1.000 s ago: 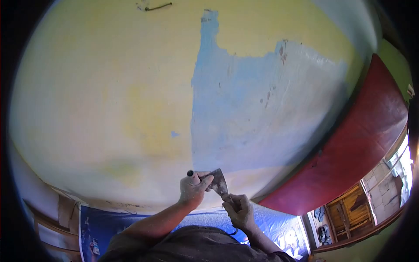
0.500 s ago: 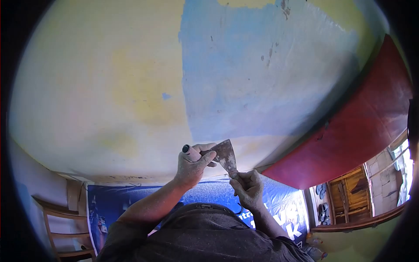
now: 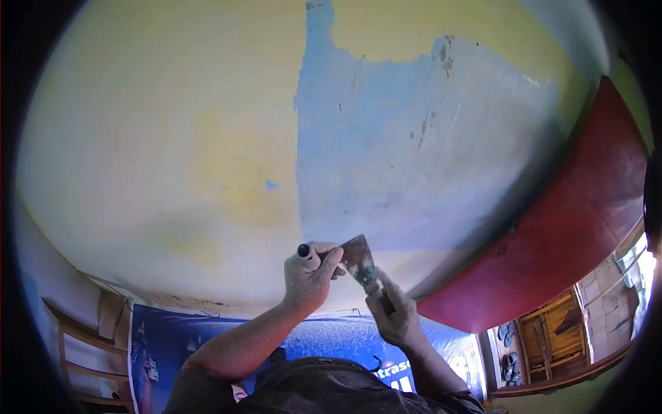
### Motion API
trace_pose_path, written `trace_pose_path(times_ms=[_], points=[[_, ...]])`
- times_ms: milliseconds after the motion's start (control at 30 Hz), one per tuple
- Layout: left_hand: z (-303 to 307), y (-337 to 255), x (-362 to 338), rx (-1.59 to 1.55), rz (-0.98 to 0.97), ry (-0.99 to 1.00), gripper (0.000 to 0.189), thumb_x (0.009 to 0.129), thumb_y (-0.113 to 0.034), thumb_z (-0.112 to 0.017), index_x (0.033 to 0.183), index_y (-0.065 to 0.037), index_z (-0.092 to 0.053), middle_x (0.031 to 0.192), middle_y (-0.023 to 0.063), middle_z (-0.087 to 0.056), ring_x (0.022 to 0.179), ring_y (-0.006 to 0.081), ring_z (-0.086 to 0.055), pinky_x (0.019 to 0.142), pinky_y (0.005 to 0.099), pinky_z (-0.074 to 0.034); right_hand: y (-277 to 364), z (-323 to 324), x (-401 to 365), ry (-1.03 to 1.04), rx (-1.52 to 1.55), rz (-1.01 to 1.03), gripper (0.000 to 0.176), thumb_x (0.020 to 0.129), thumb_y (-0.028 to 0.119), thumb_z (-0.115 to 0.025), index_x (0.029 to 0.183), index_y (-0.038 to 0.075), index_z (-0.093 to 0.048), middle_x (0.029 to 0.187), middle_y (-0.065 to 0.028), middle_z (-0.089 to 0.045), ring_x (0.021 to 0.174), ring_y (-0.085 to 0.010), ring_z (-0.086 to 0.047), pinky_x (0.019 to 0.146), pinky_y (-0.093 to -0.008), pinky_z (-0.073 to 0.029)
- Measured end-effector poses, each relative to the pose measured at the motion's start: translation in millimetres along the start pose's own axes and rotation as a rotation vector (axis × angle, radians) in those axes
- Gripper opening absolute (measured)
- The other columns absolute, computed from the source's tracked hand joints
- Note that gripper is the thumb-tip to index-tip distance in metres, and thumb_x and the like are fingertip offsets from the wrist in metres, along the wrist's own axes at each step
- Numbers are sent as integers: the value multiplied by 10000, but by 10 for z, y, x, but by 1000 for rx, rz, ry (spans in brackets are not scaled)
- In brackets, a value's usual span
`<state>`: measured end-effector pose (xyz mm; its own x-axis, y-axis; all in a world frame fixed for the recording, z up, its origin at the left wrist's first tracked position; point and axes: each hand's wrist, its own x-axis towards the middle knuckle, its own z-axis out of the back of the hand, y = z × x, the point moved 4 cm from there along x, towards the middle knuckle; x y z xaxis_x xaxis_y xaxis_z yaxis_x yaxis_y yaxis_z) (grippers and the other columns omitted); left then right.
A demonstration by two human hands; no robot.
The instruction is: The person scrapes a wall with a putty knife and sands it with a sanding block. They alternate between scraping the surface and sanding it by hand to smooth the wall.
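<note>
My left hand is closed around a white cylindrical handle with a dark round end; the rest of that tool is hidden by my fingers. Its thumb and fingertips reach the left edge of a scraper's worn metal blade. Low on the right, my right hand grips the scraper near the base of its blade, which points up. Pale dust covers both hands. Behind them rises a wall with cream and yellow paint on the left and a blue-grey patch on the right, marked by dark chips.
A large red panel slants along the right side. Below lies a blue printed banner. A wooden shelf frame stands at lower left. Shoes and an opening with wooden boards are at lower right.
The view has tilted upward, so more of the upper wall shows and the hands sit lower. The fingers of my right hand have straightened along the scraper; both hands keep their tools.
</note>
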<state>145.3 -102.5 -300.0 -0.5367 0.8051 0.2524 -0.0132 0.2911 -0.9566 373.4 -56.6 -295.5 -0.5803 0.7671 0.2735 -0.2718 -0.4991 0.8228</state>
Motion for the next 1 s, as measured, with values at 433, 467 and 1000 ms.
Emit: trace_pose_path(times_ms=[433, 467, 1000], points=[[-3, -1663, 1152, 965, -1300, -147, 625, 983, -212, -880, 1521, 10, -652, 1367, 242, -774, 1138, 404, -773, 912, 499, -634, 1393, 527, 1270, -198, -92, 275, 673, 1033, 38, -686, 1682, 50, -510, 1157, -286, -797, 992, -415, -820, 870, -448, -626], [30, -1709, 1214, 996, -1390, -157, 654, 973, -226, -888, 1534, 3, -642, 1409, 242, -761, 1177, 403, -762, 936, 500, -625, 1396, 506, 1360, -212, -77, 332, 673, 1038, 38, -687, 1686, 49, -505, 1177, -290, -792, 1013, -423, -817, 878, -459, -625], [52, -2227, 1740, 1309, -1774, -192, 476, 937, -164, -721, 1403, -79, -775, 1443, 90, -718, 1327, 308, -706, 995, 461, -659, 1696, 342, 1974, -423, -301, 701, 603, 1115, 142, -659, 1700, 101, -520, 1220, -230, -780, 1004, -468, -790, 840, -540, -643]])
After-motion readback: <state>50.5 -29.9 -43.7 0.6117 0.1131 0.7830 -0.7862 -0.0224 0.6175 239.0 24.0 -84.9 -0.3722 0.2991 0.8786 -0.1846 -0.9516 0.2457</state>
